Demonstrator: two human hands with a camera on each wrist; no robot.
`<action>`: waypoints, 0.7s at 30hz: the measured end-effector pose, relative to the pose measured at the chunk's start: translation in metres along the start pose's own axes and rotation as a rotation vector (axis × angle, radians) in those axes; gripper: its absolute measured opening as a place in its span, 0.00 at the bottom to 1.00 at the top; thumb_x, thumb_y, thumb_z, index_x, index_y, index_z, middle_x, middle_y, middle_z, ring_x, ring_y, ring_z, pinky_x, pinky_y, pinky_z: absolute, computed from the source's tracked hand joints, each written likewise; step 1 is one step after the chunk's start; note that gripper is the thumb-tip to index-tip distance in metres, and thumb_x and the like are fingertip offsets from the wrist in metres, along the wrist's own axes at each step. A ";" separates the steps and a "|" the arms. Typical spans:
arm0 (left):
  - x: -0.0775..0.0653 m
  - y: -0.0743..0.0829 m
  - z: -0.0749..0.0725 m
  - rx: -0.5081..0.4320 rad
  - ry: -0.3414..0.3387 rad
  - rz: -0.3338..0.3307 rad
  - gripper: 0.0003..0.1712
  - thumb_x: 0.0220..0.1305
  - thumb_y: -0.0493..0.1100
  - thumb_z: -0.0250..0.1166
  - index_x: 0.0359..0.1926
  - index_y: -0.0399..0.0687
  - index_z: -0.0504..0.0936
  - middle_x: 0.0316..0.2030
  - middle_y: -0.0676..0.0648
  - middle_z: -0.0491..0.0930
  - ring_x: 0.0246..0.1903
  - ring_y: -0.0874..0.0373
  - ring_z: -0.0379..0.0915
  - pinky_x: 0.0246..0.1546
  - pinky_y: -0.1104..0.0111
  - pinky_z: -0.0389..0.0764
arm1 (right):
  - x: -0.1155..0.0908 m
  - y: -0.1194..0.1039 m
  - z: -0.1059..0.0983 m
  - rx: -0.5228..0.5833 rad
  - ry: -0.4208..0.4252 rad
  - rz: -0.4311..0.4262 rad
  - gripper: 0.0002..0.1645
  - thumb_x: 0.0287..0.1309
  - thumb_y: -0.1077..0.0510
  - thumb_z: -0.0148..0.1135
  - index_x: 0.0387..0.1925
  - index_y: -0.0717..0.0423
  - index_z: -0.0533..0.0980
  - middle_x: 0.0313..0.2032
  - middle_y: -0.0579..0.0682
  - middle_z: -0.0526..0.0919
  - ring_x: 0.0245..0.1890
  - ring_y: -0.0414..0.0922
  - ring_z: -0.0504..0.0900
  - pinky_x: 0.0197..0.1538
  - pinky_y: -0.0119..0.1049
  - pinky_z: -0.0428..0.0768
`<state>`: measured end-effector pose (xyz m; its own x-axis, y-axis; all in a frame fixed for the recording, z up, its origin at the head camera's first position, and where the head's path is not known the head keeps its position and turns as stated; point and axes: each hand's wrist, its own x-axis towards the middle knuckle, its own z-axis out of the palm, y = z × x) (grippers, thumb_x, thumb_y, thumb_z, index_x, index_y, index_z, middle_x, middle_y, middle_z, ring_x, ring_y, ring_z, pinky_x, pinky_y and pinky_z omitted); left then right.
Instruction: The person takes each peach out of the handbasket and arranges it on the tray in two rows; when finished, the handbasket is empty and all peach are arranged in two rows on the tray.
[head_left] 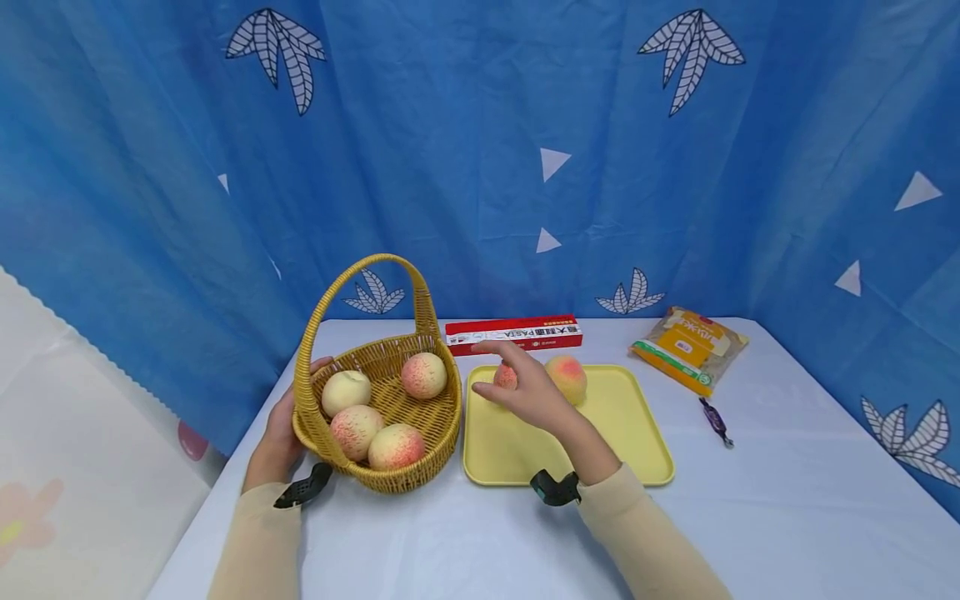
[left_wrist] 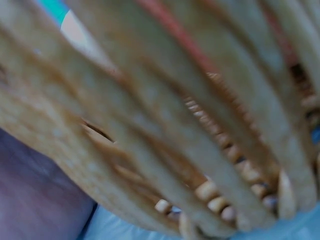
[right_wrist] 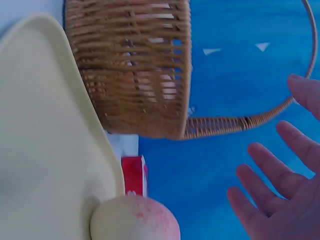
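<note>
My left hand [head_left: 281, 423] holds the left side of a yellow wicker basket [head_left: 442, 433], with its fingers at the rim and partly hidden behind the weave. Several peaches [head_left: 424, 376] lie in the basket, pale with pink-red speckles. In the left wrist view the basket's woven side [left_wrist: 150, 115] fills most of the picture. My right hand [head_left: 536, 392] hovers over the left part of a yellow tray [head_left: 630, 442], thumb and fingers spread apart with nothing between them. Two peaches are on the tray: one [head_left: 566, 379] beyond the hand, another [head_left: 506, 377] partly covered by it.
Behind the tray lies a red pasta box [head_left: 517, 333] by the blue curtain [head_left: 480, 167]. To the right are an orange-and-clear food bag [head_left: 690, 348] and a small purple wrapped item [head_left: 716, 421]. The basket's tall handle [head_left: 318, 325] arches above its rim.
</note>
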<state>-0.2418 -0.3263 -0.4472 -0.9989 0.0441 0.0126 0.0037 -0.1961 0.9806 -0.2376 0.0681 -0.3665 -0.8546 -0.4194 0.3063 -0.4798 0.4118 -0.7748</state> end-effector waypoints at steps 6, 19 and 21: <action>0.001 0.001 0.001 0.014 0.022 -0.012 0.34 0.80 0.57 0.41 0.79 0.54 0.49 0.66 0.64 0.60 0.63 0.74 0.57 0.60 0.80 0.61 | 0.004 -0.011 0.021 -0.075 -0.091 -0.082 0.33 0.61 0.50 0.70 0.66 0.46 0.70 0.65 0.44 0.74 0.69 0.48 0.70 0.68 0.55 0.71; -0.001 0.000 0.001 0.005 -0.016 0.021 0.34 0.79 0.58 0.41 0.79 0.52 0.50 0.63 0.61 0.64 0.60 0.72 0.61 0.58 0.79 0.67 | 0.010 -0.031 0.055 -0.133 -0.318 -0.177 0.33 0.63 0.47 0.67 0.66 0.50 0.71 0.64 0.46 0.77 0.67 0.45 0.72 0.70 0.42 0.69; 0.000 0.000 0.001 0.000 -0.013 0.017 0.34 0.79 0.59 0.41 0.79 0.53 0.51 0.63 0.61 0.64 0.60 0.72 0.62 0.58 0.79 0.66 | 0.012 -0.032 0.060 -0.156 -0.343 -0.184 0.32 0.64 0.46 0.66 0.66 0.49 0.71 0.64 0.45 0.77 0.68 0.42 0.71 0.71 0.40 0.69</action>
<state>-0.2415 -0.3256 -0.4466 -0.9981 0.0533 0.0314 0.0203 -0.1972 0.9801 -0.2206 0.0019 -0.3714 -0.6487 -0.7315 0.2100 -0.6654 0.4111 -0.6231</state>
